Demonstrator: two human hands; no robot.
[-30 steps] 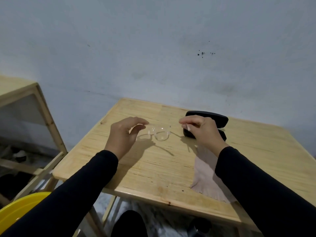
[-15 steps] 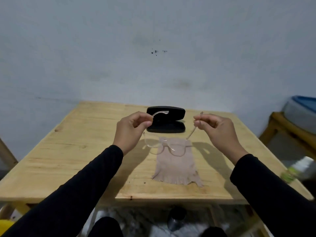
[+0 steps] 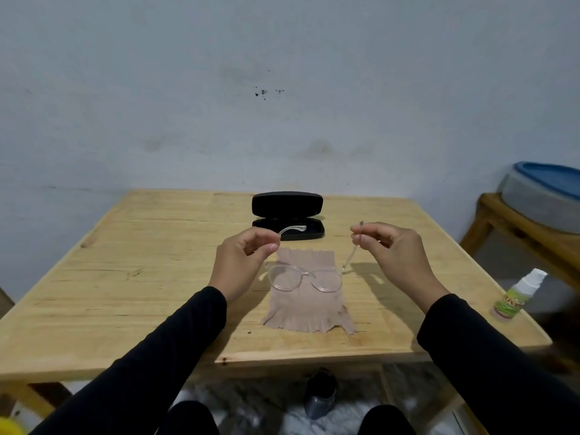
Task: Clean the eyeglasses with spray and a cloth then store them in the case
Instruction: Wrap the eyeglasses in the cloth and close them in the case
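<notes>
Clear-framed eyeglasses (image 3: 303, 278) hang above the wooden table (image 3: 131, 277), temples unfolded, lenses facing me. My left hand (image 3: 243, 262) pinches the left temple tip and my right hand (image 3: 395, 255) pinches the right one. Under the glasses a beige cloth (image 3: 309, 304) lies flat on the table. Behind it a black glasses case (image 3: 287, 215) stands with its lid up. A small spray bottle (image 3: 518, 296) with a green label and white cap stands at the table's right edge, apart from both hands.
A grey wall rises right behind the table. A wooden stand (image 3: 530, 240) at the right carries a grey tub with a blue lid (image 3: 546, 189). A dark bottle (image 3: 320, 394) stands on the floor under the table, between my knees.
The view swung right and settled on the table's middle. Both hands lifted the glasses off the table by the temple tips and carried them over the cloth; now they hold nearly still.
</notes>
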